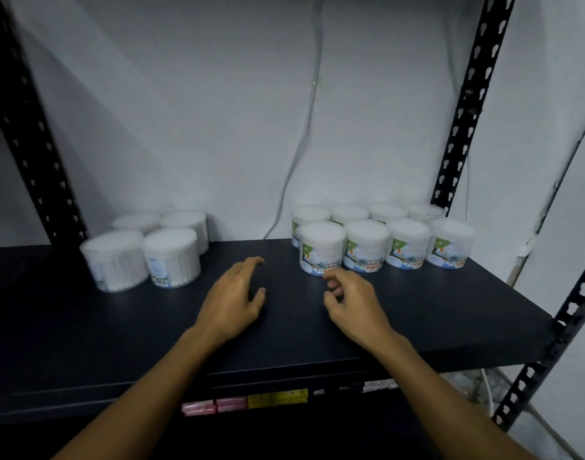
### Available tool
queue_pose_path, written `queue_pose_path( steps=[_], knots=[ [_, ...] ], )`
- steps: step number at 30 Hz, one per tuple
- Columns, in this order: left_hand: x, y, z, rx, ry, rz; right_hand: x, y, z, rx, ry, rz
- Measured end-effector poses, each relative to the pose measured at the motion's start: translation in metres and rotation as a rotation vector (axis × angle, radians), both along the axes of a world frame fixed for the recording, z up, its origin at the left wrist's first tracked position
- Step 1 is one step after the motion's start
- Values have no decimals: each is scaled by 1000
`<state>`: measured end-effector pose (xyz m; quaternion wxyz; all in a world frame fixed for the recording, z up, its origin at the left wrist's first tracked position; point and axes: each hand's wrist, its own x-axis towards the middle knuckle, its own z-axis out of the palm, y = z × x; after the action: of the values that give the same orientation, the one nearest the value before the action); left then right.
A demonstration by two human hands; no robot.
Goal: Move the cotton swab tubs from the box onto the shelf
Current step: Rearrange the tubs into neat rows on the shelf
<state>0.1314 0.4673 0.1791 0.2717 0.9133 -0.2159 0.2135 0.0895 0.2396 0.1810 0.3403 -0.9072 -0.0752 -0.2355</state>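
Observation:
Several clear cotton swab tubs stand on the black shelf (118, 333). One cluster (141, 250) sits at the back left. A two-row group (384, 240) with green and blue labels sits at the back right. My left hand (233, 298) hovers over the shelf's middle, fingers spread, holding nothing. My right hand (349, 302) is just in front of the nearest right-group tub (321, 249), fingers loosely curled and empty, fingertips close to its base. The box is not in view.
Black slotted uprights (464, 104) frame the shelf on both sides. A grey cable (297, 154) hangs down the white wall behind. Pink and yellow packets (248, 401) lie on the lower level under the shelf's front edge.

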Motion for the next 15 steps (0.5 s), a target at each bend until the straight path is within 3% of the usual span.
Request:
queue_pose_path(
  steps=[10, 15],
  knots=[
    [-16, 125, 7, 64, -108, 374, 20, 127, -4, -122, -3, 283],
    [-15, 158, 11, -98, -139, 653, 36, 185, -2, -334, -198, 264]
  ],
)
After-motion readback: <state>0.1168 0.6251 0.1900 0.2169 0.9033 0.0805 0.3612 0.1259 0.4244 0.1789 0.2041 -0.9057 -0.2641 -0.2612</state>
